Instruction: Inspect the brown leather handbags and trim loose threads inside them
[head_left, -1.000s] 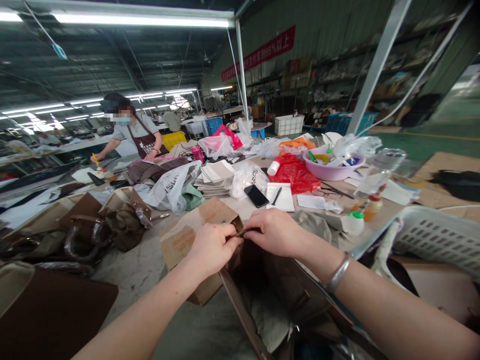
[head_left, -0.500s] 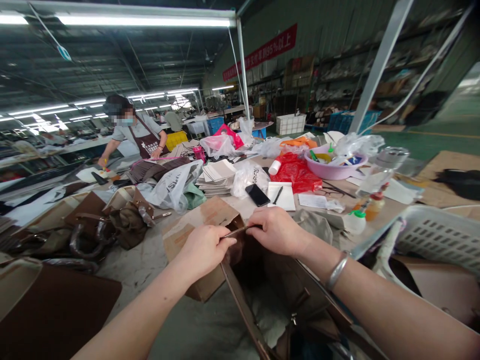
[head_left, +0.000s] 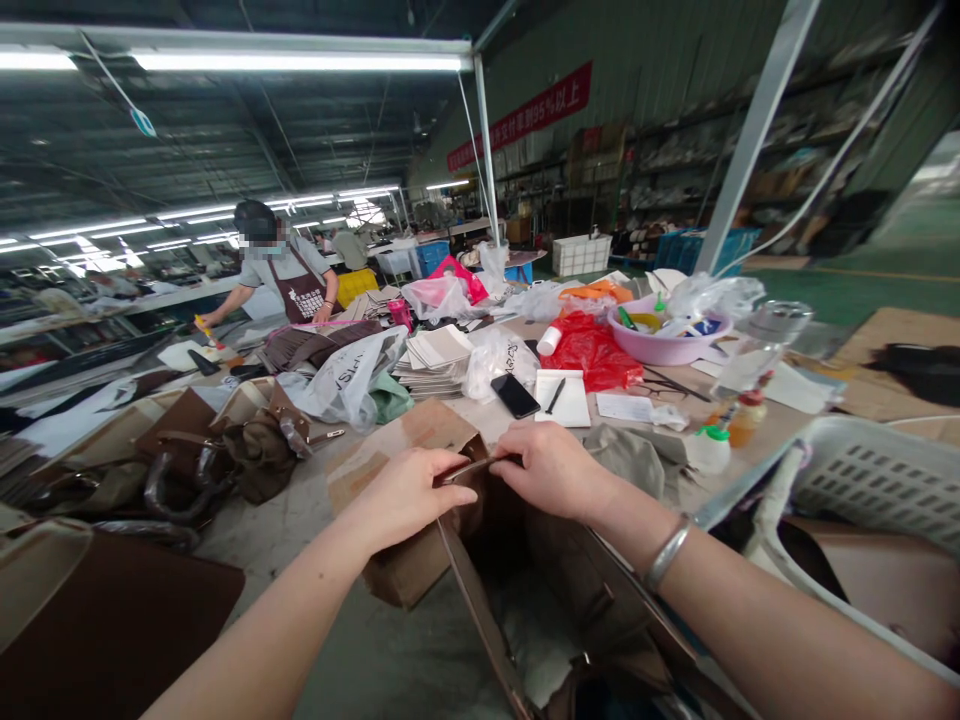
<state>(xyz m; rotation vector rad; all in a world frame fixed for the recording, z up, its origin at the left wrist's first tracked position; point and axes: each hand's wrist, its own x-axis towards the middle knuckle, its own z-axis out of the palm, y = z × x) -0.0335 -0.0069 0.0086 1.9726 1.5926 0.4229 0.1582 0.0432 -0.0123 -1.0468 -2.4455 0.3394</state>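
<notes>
My left hand [head_left: 405, 495] and my right hand [head_left: 551, 465] are both closed in a pinch on the far top edge of an open brown leather bag [head_left: 570, 590] that stands in front of me. The two hands sit a little apart, with a thin strip of the bag's rim [head_left: 469, 467] stretched between their fingertips. White stuffing paper [head_left: 536, 640] shows inside the bag. A silver bangle [head_left: 666, 552] is on my right wrist. Just behind my left hand lies a cardboard box [head_left: 397, 440].
Brown handbags [head_left: 225, 450], plastic bags, stacked card pieces [head_left: 435, 360], a black phone [head_left: 515, 395], a notepad with a pen [head_left: 562, 397], a pink basin [head_left: 660, 340] and glue bottles [head_left: 709, 447] cover the table. A white plastic basket [head_left: 862, 475] stands at right. A person in an apron [head_left: 289, 280] works at far left.
My left hand has slid slightly left along the bag's rim, widening the gap between the hands. The view has shifted a little; the person at the back has straightened up.
</notes>
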